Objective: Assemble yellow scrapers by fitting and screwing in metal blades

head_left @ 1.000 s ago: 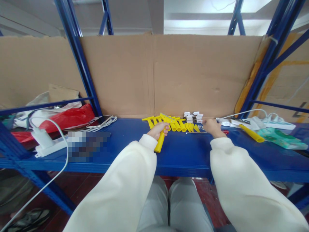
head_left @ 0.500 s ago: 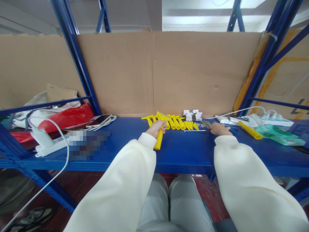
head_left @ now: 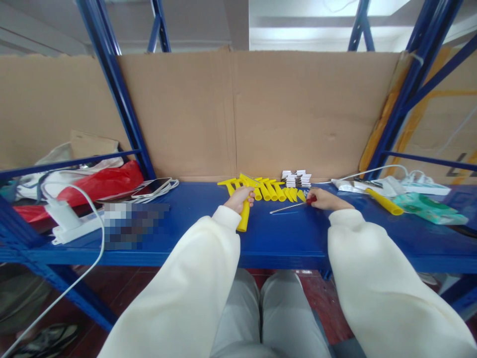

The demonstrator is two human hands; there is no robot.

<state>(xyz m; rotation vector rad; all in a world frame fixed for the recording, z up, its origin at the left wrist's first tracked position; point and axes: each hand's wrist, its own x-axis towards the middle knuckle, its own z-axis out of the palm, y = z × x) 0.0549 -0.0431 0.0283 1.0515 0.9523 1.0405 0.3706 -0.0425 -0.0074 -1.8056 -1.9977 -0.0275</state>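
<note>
My left hand (head_left: 239,200) is closed around a yellow T-shaped scraper (head_left: 243,219), its thick round handle pointing down toward the table's front edge. In my right hand (head_left: 320,198) is a screwdriver (head_left: 286,208), gripped by its red handle. Its long metal shaft points left, toward the scraper. Behind my hands, several more yellow scrapers (head_left: 274,191) lie in a row. Small flat yellow pieces (head_left: 293,194) continue that row to the right. A stack of small white pieces (head_left: 297,179) sits behind them.
The blue table (head_left: 283,238) has a cardboard wall (head_left: 298,114) at its back. To the right are a yellow tube (head_left: 385,201), a green plastic packet (head_left: 430,209) and a white power strip (head_left: 428,188). A red bag (head_left: 108,181) and a white charger (head_left: 65,214) with its cable are on the left.
My right hand has moved left, lifting the screwdriver from beside the yellow pieces and bringing its shaft toward the scraper. My left hand keeps its hold, almost unmoved.
</note>
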